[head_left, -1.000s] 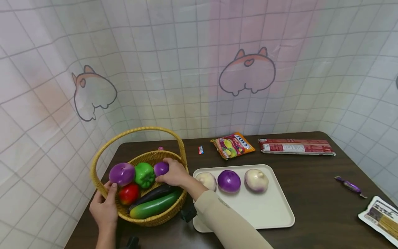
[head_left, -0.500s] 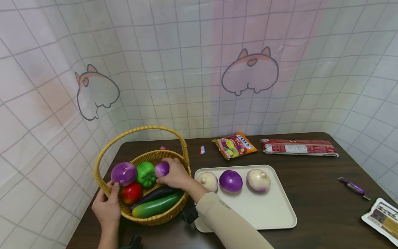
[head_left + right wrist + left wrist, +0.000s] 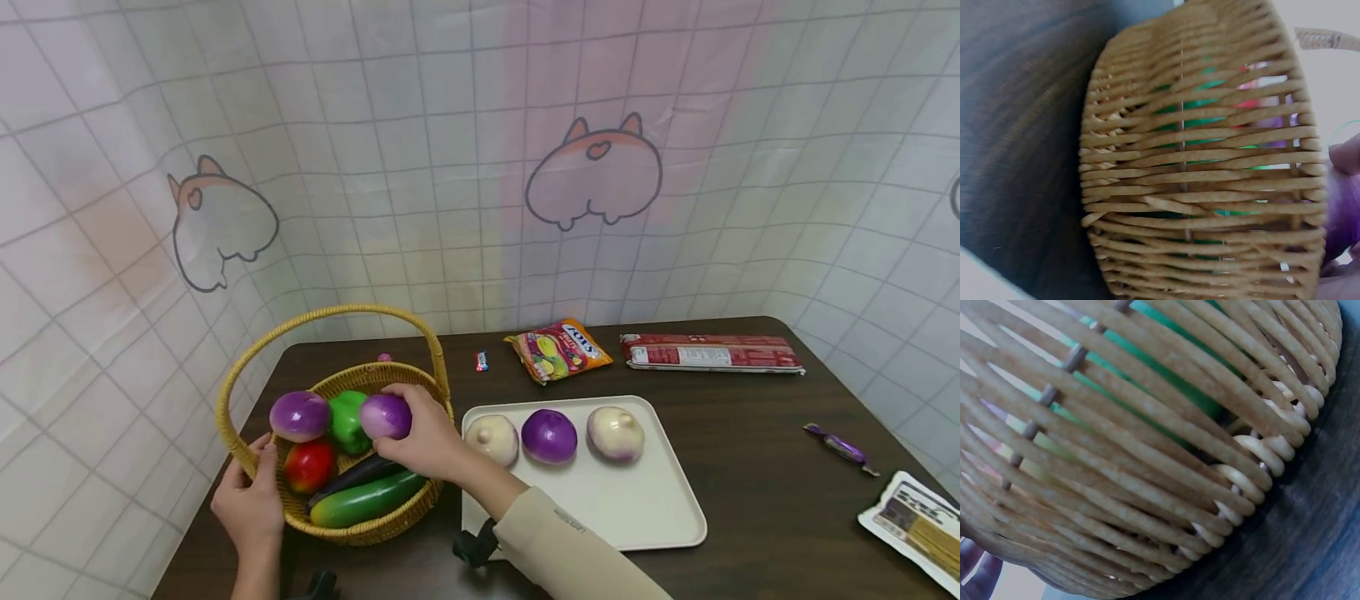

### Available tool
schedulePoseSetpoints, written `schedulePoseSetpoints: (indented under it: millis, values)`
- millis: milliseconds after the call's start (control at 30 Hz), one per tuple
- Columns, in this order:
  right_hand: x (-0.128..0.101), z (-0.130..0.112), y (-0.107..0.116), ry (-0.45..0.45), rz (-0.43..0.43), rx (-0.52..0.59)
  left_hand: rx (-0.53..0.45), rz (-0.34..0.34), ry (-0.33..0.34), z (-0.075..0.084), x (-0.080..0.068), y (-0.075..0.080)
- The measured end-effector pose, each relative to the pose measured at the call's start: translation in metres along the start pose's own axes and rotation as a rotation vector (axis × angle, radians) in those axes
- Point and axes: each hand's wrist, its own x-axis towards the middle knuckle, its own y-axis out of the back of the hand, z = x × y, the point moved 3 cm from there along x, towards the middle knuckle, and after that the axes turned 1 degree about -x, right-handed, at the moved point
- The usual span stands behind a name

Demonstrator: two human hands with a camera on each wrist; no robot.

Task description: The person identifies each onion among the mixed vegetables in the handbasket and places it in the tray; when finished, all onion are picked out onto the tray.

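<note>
While gripped in the right hand (image 3: 429,433), a small purple onion-shaped toy (image 3: 386,416) sits just above the inside of the woven yellow wicker basket w/ hoop handle (image 3: 330,317), fingers curled round it. Left hand (image 3: 251,500) holds the basket's near-left rim, thumb over the edge. Basket stands at the left end of the dark brown wooden worktop (image 3: 757,433).

Basket contents: 2nd purple onion (image 3: 299,416), green bell pepper (image 3: 347,421), red tomato (image 3: 310,466), dark aubergine (image 3: 352,475), green cucumber (image 3: 365,499).

Just right of basket: cream rectangular plastic tray (image 3: 622,517) w/ pale onion (image 3: 491,439), purple onion (image 3: 549,436), pale purple-tinged onion (image 3: 615,433) in a row.

Wrist views: basket weave close up (image 3: 1147,456) (image 3: 1204,187), green showing through the gaps.
</note>
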Motion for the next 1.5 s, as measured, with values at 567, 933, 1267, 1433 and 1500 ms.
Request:
schedulePoseSetpoints:
  millis: [567, 933, 1267, 1433, 1500]
  values:
    - [-0.079, -0.001, 0.043, 0.109, 0.023, 0.212, -0.033, -0.006, 0.035, -0.006, 0.002, 0.003]
    - [-0.128, 0.029, 0.065, 0.136, 0.061, 0.096, -0.048, -0.025, 0.059, -0.002, 0.002, 0.001]
    - [-0.151, 0.049, 0.073, 0.211, 0.140, 0.005, -0.035, -0.027, 0.051, -0.004, 0.001, -0.002]
    - [-0.157, 0.058, 0.076, 0.154, 0.166, -0.008, -0.037, -0.029, 0.051, -0.005, 0.002, -0.002]
    - [-0.157, 0.062, 0.077, 0.122, 0.173, -0.004, -0.040, -0.030, 0.048, -0.004, 0.002, -0.002]
